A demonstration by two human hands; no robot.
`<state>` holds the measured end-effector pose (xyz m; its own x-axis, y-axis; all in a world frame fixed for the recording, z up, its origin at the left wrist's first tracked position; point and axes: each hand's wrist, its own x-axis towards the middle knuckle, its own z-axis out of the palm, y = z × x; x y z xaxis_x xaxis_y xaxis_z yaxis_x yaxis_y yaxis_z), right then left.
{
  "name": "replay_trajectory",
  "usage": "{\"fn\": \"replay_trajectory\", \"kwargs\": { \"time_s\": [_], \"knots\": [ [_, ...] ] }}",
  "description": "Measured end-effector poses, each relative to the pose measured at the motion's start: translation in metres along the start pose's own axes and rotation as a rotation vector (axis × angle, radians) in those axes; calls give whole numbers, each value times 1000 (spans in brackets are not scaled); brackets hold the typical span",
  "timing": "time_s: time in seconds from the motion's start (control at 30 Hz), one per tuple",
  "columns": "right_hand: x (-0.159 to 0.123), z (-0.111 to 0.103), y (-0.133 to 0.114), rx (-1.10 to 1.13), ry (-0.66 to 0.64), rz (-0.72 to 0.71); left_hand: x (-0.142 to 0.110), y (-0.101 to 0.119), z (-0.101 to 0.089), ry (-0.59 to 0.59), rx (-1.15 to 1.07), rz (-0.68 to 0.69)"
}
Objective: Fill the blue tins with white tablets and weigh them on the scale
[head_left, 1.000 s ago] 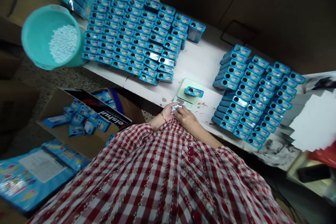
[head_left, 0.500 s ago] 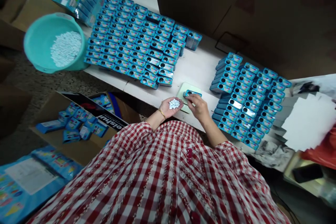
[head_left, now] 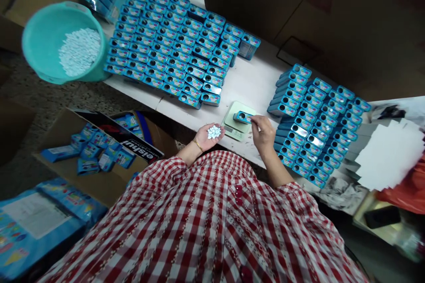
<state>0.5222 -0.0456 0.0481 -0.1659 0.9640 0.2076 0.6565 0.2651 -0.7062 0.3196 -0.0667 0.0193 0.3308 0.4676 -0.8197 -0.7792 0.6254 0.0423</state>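
Observation:
My left hand (head_left: 205,137), palm up and cupped, holds a small heap of white candies (head_left: 214,131). A gold bangle circles its wrist. My right hand (head_left: 264,131) pinches the right end of a small blue candy tin (head_left: 242,116), which has a round dark opening in its top. That tin is on or just over the pale green kitchen scale (head_left: 236,134); whether it touches the plate I cannot tell. Rows of similar blue tins (head_left: 166,44) stand left of the scale, and another block of tins (head_left: 312,128) stands to the right.
A turquoise tub (head_left: 36,44) with many white candies stands at the table's left end. Below it, an open carton (head_left: 106,183) contains blue packs. White card sheets (head_left: 388,150) and a dark phone (head_left: 382,217) lie at the right. A large brown carton (head_left: 265,4) stands behind the table.
My hands, together over the candies at first, have parted. My right hand moved to the tin on the scale, then to its right end. My left hand shifted slightly left with the candies.

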Motion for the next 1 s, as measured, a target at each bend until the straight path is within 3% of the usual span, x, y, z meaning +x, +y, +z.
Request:
{"fn": "replay_trajectory", "kwargs": {
  "time_s": [0.13, 0.3, 0.5, 0.7, 0.8, 1.0],
  "knots": [
    [-27, 14, -28, 185, -372, 61, -12, -10, -3, -37, 146, -139],
    [-57, 38, -32, 496, -505, 420, -13, -21, -15, -46, 367, -223],
    [-69, 50, -24, 528, -389, 598, -5, -29, -17, -40, 412, -210],
    [-57, 49, -25, 602, -175, 691, 0, -29, 3, -8, 324, -171],
    [-44, 42, -24, 574, -87, 601, 3, -25, 17, -38, 256, -147],
    [-12, 25, -11, 289, -71, 326, 10, -12, 45, -99, 232, -92]
  ]
}}
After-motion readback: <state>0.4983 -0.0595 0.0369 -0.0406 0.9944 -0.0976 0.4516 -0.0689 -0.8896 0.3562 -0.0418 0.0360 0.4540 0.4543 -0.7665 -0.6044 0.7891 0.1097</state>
